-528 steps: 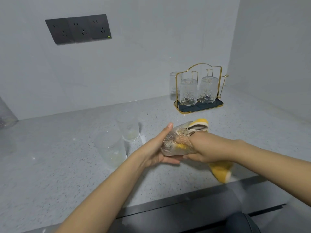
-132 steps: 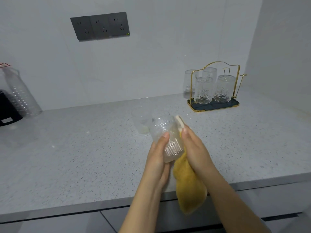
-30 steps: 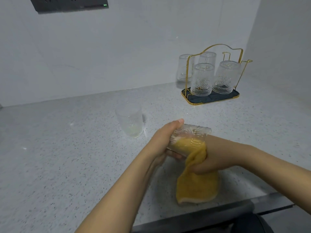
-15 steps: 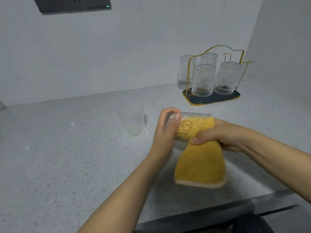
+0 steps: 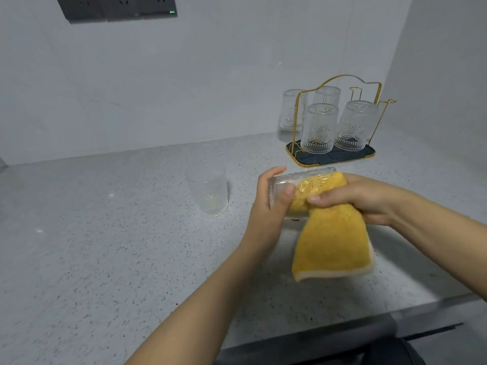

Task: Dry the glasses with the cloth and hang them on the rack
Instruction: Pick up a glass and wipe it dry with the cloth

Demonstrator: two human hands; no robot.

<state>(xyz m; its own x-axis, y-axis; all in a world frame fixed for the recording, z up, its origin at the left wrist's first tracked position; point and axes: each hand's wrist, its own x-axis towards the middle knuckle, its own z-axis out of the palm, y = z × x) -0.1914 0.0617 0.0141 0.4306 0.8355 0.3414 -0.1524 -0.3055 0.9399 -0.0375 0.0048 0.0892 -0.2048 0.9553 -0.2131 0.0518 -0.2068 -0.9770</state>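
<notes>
My left hand point(image 5: 266, 206) grips the base end of a clear patterned glass point(image 5: 303, 180) held on its side above the counter. My right hand point(image 5: 366, 196) pinches a yellow cloth point(image 5: 332, 243) against the glass, part of the cloth stuffed inside it and the rest hanging down. Another clear glass point(image 5: 208, 191) stands upright on the counter to the left. At the back right stands a gold wire rack point(image 5: 340, 85) on a dark tray point(image 5: 350, 158), with several glasses hung upside down on it, one of them at the front point(image 5: 319, 133).
The speckled grey counter point(image 5: 105, 246) ends at a front edge at the bottom right. White walls meet in a corner behind the rack. A dark socket panel point(image 5: 118, 6) is on the wall at the top left.
Over the last second my right hand came out of the glass mouth and now pinches the cloth on the glass's outer side. The cloth hangs lower and flatter.
</notes>
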